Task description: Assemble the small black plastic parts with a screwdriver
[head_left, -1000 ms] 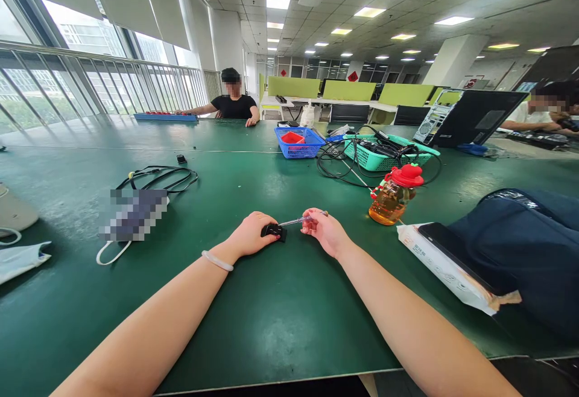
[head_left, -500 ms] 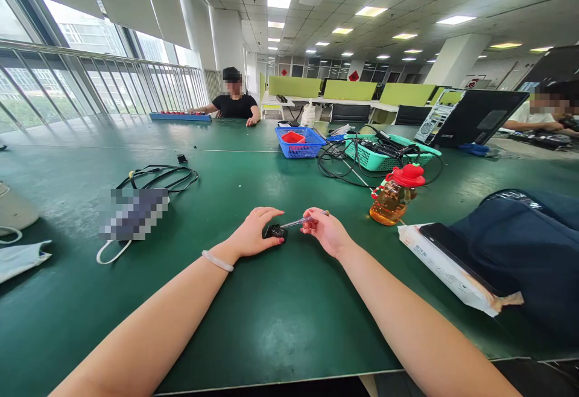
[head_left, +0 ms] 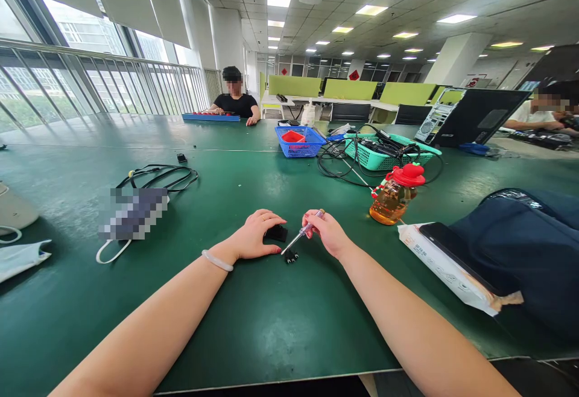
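My right hand (head_left: 325,231) grips a slim screwdriver (head_left: 302,235) with a clear handle, its shaft slanting down to the left. The tip is beside a small black part (head_left: 291,256) with light metal bits, which sits on the green table (head_left: 280,330). My left hand (head_left: 253,235), with a pale bangle at the wrist, rests on the table, thumb and fingers apart. A flat black piece (head_left: 275,233) lies between them, partly covered by the fingers. Whether they touch it is hard to tell.
To the left lie a pouch (head_left: 138,213) and black cable (head_left: 181,178). On the right are a red-capped bottle (head_left: 392,201), a wipes pack (head_left: 446,264) with a phone (head_left: 456,255), and a dark bag (head_left: 520,240). Blue (head_left: 301,148) and green baskets (head_left: 368,158) stand farther back. A person (head_left: 235,104) sits opposite.
The small black part now lies on the table, apart from the flat black piece. My screwdriver's tip has swung down toward me. The blue tray by the person opposite has shifted right.
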A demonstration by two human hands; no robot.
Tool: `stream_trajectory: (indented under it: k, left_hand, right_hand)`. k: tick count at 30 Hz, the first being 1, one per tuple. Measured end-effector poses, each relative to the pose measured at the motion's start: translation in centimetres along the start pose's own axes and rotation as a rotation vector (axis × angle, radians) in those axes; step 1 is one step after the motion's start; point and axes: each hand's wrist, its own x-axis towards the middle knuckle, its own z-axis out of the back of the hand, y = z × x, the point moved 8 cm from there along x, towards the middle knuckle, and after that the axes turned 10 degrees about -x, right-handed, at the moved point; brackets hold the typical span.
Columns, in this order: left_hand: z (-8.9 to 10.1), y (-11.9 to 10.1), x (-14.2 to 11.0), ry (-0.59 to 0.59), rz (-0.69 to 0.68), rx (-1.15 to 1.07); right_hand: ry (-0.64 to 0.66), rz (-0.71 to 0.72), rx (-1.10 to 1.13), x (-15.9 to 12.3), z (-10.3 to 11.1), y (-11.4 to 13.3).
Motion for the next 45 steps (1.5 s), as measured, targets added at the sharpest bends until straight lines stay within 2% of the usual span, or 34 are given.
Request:
stream_trajectory:
  k: [3,5,9,13,22,24,27,30,34,36,38,41,45]
  left_hand:
    - [0.1,0.7,0.0,-0.026,0.038,0.045]
    - [0.1,1.3,0.0,-0.043,0.073,0.07]
    - [0.1,2.6,0.1,-0.087,0.134,0.091]
    - [-0.1,2.9,0.2,-0.09,0.141,0.091]
    - [0.0,2.8,0.2,-0.1,0.13,0.085]
    - [0.0,2.9,0.2,-0.102,0.136,0.085]
    - [0.0,2.9,0.2,-0.096,0.137,0.084]
    - [-0.1,2.8,0.3,-0.075,0.128,0.084]
    - [-0.2,2.8,0.4,-0.046,0.127,0.091]
    - [-0.2,2.8,0.4,-0.04,0.13,0.101]
    - [-0.3,2.8,0.4,-0.034,0.131,0.115]
    - [-0.4,2.7,0.4,-0.032,0.121,0.148]
    - [-0.5,2.6,0.4,-0.034,0.105,0.177]
  right_hand:
    - [-0.115,0.082,-0.082,-0.4,0.8,1.2]
    - [-0.184,0.135,-0.215,-1.0,1.0,2.2]
    - [-0.234,0.282,-0.547,-2.5,-0.1,4.6]
    - [-0.209,0.437,-0.772,-3.6,-1.8,6.2]
    - [-0.015,0.561,-0.964,-4.1,-4.7,6.6]
    - [-0.005,0.586,-0.977,-4.2,-4.9,6.8]
    - [-0.092,0.549,-0.897,-3.9,-3.7,6.8]
    - [-0.199,0.402,-0.755,-2.8,-1.5,5.5]
    - [-0.178,0.181,-0.563,-1.4,0.0,2.7]
    - [-0.161,0.158,-0.557,-1.3,0.0,2.5]
    - [-0.194,0.258,-0.684,-1.9,-0.3,3.8]
    - [-0.286,0.551,-0.829,-3.9,-1.5,7.0]
    - [-0.128,0.744,-0.857,-5.4,-4.3,8.1]
